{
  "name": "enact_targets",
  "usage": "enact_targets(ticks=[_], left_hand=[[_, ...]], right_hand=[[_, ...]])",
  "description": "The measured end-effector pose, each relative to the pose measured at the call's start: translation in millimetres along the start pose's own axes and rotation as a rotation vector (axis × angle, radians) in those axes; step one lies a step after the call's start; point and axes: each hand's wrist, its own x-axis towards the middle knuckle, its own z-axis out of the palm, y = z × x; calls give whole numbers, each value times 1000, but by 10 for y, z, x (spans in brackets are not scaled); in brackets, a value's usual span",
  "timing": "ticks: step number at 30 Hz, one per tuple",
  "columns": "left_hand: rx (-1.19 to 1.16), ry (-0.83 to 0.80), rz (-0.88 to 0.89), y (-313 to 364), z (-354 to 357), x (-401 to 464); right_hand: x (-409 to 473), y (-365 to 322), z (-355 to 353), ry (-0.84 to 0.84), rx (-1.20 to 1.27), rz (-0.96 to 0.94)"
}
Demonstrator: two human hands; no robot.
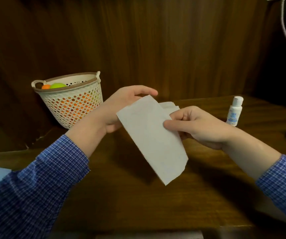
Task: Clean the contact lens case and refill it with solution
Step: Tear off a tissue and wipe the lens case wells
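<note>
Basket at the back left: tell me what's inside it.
Inside the basket an orange ball and a green ball show above the rim. More orange shows through the holes; the bottom is hidden.

Solution bottle (234, 112): small, white, white cap on, blue print on its label, too small to read. Stands upright on the brown wooden table (138, 195), far right side, well apart from the tissue. Tissue (151, 140): white, folded into a long rectangle, held above the table, tilted so its long edge runs from upper left to lower right. More white folded layers show behind its upper right corner. Lens case not identifiable.
</note>
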Motion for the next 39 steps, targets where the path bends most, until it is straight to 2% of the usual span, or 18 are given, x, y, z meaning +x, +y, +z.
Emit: enact_targets(ticks=[2, 3, 5, 6, 8, 10, 12, 15, 21, 23, 28, 32, 39], left_hand=[[-380, 91, -221, -140, 101, 14], [-574, 84, -304, -250, 142, 0], [-776, -14, -369, -459, 245, -44], [-783, -56, -374, -554, 310, -53], [-602, -19, -364, -654, 451, -71], [-341, 57, -328, -674, 550, -61], [-230, 92, -296, -683, 568, -54], [-280, 120, -287, -703, 521, -95], [-620, 31, -206, -657, 449, -202], [-667, 1, -200, -611, 442, -232], [-683, -16, -210, -618, 421, -247], [-561, 19, -177, -661, 438, -225], [-332, 13, -18, -696, 354, -234]], right_hand=[[30, 89, 7, 129, 101, 72], [49, 138, 17, 201, 155, 100], [79, 250, 36, 341, 231, 130], [92, 311, 43, 396, 254, 144], [118, 430, 62, 448, 274, 165], [137, 510, 74, 445, 266, 172], [130, 560, 74, 417, 215, 160], [82, 567, 66, 356, 181, 98], [24, 512, 72, 282, 402, -42], [23, 507, 73, 272, 455, -72], [-1, 479, 95, 214, 483, -136], [-8, 463, 75, 201, 522, -157], [-5, 511, 13, 296, 232, -201]])
